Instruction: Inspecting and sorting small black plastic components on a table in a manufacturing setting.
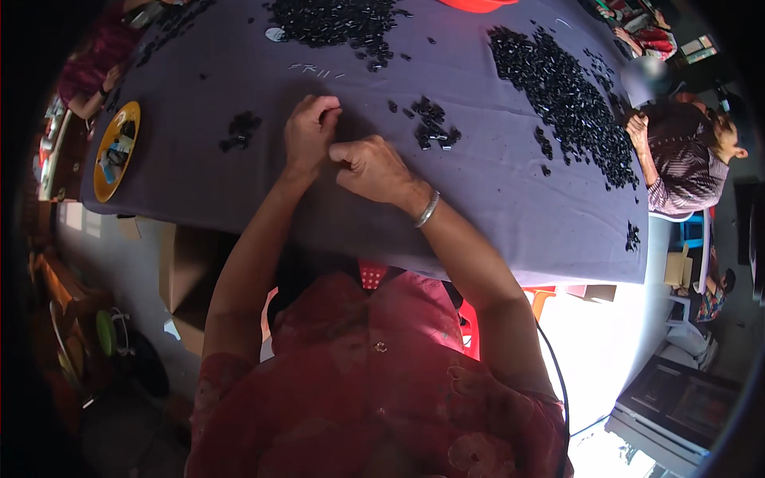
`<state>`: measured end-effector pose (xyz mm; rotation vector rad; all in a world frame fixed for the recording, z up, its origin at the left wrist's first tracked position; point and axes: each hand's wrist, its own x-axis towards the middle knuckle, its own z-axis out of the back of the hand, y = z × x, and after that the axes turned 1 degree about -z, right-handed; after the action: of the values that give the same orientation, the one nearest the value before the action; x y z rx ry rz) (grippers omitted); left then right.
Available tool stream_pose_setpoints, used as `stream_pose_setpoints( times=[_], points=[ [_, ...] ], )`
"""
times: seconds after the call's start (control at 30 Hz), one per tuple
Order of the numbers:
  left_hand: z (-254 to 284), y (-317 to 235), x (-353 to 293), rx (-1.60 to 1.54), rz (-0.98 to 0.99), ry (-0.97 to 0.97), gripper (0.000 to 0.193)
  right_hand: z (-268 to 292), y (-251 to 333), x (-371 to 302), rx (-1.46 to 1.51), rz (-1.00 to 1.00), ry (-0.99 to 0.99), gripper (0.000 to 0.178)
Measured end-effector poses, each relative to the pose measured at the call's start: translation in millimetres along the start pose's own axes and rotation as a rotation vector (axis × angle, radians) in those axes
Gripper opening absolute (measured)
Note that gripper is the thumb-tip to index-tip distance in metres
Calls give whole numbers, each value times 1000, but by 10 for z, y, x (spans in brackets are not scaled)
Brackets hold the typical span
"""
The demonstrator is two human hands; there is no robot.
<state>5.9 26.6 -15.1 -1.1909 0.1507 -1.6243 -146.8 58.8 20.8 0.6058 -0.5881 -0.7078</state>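
My left hand [309,135] is closed just above the dark cloth, its thumb and forefinger curled together. Beside it on the right, my right hand [374,169] is closed too, a silver bracelet [428,209] round its wrist. The two hands nearly meet, and whatever sits between their fingers is hidden or too small to make out. Left of them lies a small pile of black pieces [241,131]; a second small cluster of black pieces [433,126] lies to the right. Several thin white sticks [319,72] rest on the cloth beyond my left hand.
Large heaps of small black pieces [339,28] spread at the far side and to the right [562,99]. A yellow dish [102,177] with small items stands at the left edge, a red basin [478,4] at the far edge. Other people sit around the table.
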Motion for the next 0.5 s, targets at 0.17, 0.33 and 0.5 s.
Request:
stream_pose_setpoints(
  times=[0.17, 0.33, 0.5],
  points=[
    [97, -73, 2, -146, 103, 15, 24, -33, -2, -54, 2, 64, -41, 12],
    [283, -117, 65, -122, 180, 197, 23, 55, -67, -35, 185, 9, -125, 6],
    [468, -35, 3, 62, 129, 194, 22, 197, -192, 18, 208, -132, -397, 11]
  ],
)
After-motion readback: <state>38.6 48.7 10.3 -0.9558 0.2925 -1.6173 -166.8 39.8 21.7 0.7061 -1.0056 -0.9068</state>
